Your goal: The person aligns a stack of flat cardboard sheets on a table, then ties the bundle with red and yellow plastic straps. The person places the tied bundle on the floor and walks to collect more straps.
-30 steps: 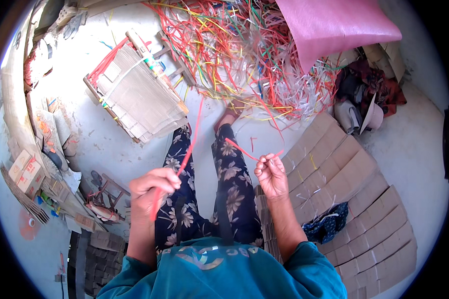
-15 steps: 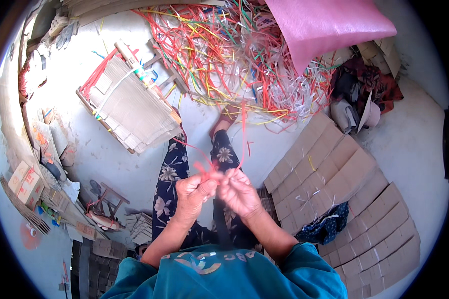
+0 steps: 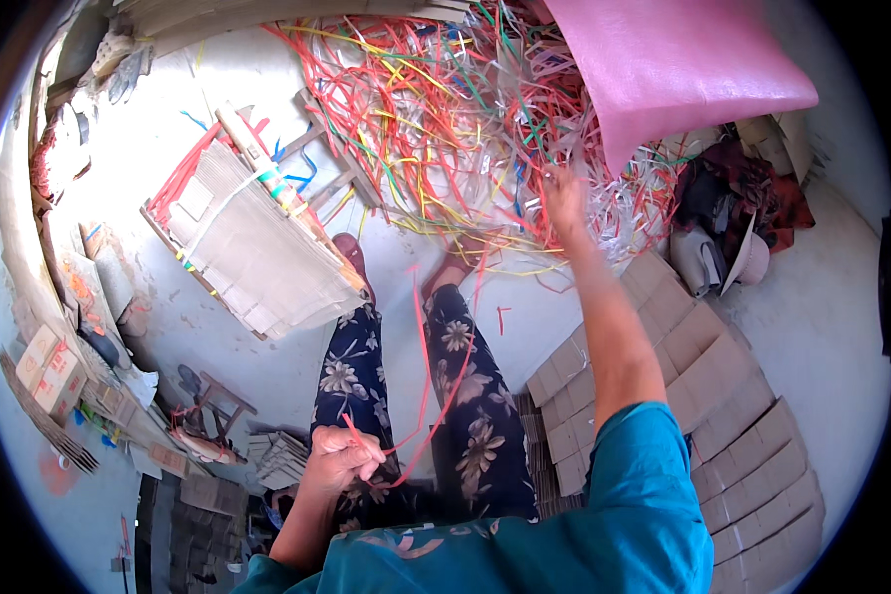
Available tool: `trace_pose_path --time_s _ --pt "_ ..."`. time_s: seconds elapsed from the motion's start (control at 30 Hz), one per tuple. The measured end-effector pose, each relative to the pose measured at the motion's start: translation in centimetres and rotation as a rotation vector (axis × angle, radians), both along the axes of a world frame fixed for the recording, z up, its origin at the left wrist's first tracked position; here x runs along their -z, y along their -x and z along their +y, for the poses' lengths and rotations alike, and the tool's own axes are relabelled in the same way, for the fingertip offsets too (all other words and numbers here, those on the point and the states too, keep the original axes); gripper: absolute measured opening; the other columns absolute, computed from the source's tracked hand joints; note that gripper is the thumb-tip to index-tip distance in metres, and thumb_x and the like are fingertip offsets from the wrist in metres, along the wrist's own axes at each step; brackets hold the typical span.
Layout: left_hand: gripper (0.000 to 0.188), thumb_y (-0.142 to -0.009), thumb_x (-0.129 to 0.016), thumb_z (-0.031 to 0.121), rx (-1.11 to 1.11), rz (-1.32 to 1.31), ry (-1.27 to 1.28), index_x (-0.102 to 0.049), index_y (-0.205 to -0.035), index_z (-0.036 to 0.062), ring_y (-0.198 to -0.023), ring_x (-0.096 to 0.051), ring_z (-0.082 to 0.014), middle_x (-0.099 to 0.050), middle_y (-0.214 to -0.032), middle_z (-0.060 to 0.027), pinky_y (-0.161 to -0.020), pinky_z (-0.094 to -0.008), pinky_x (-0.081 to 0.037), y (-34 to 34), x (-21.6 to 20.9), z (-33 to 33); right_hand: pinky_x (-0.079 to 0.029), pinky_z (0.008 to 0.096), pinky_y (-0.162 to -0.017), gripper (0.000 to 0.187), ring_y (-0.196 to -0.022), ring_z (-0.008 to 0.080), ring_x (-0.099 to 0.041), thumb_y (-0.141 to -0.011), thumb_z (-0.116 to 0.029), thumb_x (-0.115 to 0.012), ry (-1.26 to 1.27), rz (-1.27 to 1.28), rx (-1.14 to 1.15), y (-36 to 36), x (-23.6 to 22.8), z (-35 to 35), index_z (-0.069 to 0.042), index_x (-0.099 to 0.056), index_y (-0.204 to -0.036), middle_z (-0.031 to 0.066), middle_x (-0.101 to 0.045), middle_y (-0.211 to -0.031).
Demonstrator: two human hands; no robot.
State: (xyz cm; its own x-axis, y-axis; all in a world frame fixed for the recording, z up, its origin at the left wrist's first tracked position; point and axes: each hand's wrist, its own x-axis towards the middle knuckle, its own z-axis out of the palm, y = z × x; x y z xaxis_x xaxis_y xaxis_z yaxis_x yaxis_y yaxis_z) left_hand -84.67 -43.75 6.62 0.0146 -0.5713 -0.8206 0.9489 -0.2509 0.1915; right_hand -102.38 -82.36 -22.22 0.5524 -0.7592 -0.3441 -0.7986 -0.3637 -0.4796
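My left hand [image 3: 345, 457] is closed in front of my lap, gripping a thin red plastic strap [image 3: 427, 371]. A short end pokes out above the fingers; the rest loops over my legs toward the floor. My right arm stretches far forward. At its end, my right hand [image 3: 566, 198] is over the right part of a tangled heap of plastic straps [image 3: 416, 109], red, white, yellow and green. Its fingers are blurred among the straps, so whether they grasp one is not visible.
Left of my feet, a wooden frame [image 3: 233, 129] holds a stack of flat cardboard [image 3: 267, 243]. Tied cardboard bundles [image 3: 703, 356] lie at my right. A pink sheet [image 3: 683, 69] overhangs the heap. Dark clothes [image 3: 713, 188] and a pale hat [image 3: 747, 262] sit beyond.
Both hands were together over my lap, working the red strap. My right hand has parted and reached forward to the heap; my left has drawn back and left, keeping the strap.
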Motion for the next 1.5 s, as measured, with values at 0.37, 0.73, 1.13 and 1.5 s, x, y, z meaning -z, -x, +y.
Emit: trace_pose_path --time_s 0.37,0.73,1.13,1.5 --pt "0.023 -0.082 -0.065 0.014 -0.052 0.019 -0.107 -0.066 -0.086 -0.0081 -0.053 -0.051 -0.0145 -0.059 -0.064 -0.011 -0.048 -0.0247 -0.037 2.1 3.1 0.4 -0.049 0.0414 -0.084 0.039 -0.095 0.0357 -0.06 -0.071 0.0 -0.057 0.125 0.194 -0.192 -2.3 10.6 -7.7 -0.005 -0.062 -0.109 0.02 -0.058 -0.111" --pt "0.026 -0.08 -0.067 0.019 -0.025 -0.062 -0.188 -0.065 -0.076 -0.0069 -0.047 -0.048 -0.015 -0.056 -0.057 -0.0107 -0.043 -0.0255 -0.036 1.6 2.5 -1.1 -0.056 0.0333 -0.074 0.028 -0.085 0.0227 -0.064 -0.083 0.006 -0.056 -0.957 -0.439 0.814 -2.9 3.5 -4.3 0.009 -0.054 -0.111 0.0165 -0.062 -0.102" --pt "0.024 -0.079 -0.069 0.018 -0.038 -0.089 -0.129 -0.065 -0.079 -0.0052 -0.049 -0.046 -0.0138 -0.055 -0.058 -0.0097 -0.045 -0.0252 -0.036 1.2 1.3 -1.5 -0.051 0.0301 -0.081 0.023 -0.088 0.019 -0.063 -0.078 0.004 -0.064 -0.938 -0.455 0.387 -2.1 -14.0 6.7 0.002 -0.065 -0.101 0.0096 -0.066 -0.1" --pt "0.02 -0.083 -0.064 0.015 -0.032 -0.138 -0.238 -0.063 -0.085 -0.0054 -0.051 -0.047 -0.0106 -0.058 -0.065 -0.0081 -0.047 -0.0233 -0.036 1.9 -0.2 -1.5 -0.047 0.0328 -0.087 0.028 -0.1 0.0266 -0.061 -0.078 0.007 -0.059 -0.963 -0.461 -0.04 -3.3 -24.9 16.4 -0.001 -0.065 -0.104 0.0125 -0.064 -0.105"
